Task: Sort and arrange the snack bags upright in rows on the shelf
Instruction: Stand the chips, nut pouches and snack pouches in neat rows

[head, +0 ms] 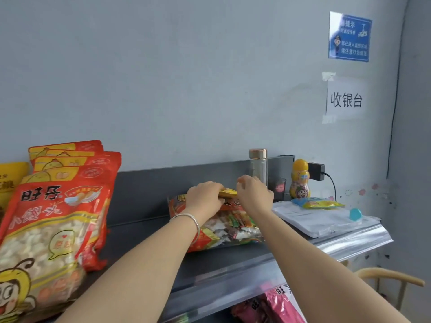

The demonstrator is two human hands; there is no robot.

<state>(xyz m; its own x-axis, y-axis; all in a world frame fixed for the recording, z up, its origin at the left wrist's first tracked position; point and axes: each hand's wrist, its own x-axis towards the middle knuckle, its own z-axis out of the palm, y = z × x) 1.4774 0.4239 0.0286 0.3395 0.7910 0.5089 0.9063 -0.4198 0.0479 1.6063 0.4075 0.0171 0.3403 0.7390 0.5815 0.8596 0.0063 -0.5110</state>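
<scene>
On the dark grey shelf point(144, 231) a red bag of mixed wrapped snacks point(229, 227) leans back near the shelf's rear wall. My left hand point(204, 195) grips the bag's top edge at its yellow strip. My right hand point(255, 194) rests on the same top edge just to the right, fingers curled over it. At the left stands a row of several red bags of small white puffs point(51, 220), upright, one behind another. A yellow bag point(9, 180) shows behind them at the far left.
A clear bottle with a copper cap point(257, 166) and a yellow character bottle point(300, 179) stand behind my hands. Papers point(314, 220), a small blue-yellow packet point(318, 203) and a blue clip point(355, 214) lie right. Pink bags point(275, 301) fill the lower shelf; a chair point(391, 279) stands below right.
</scene>
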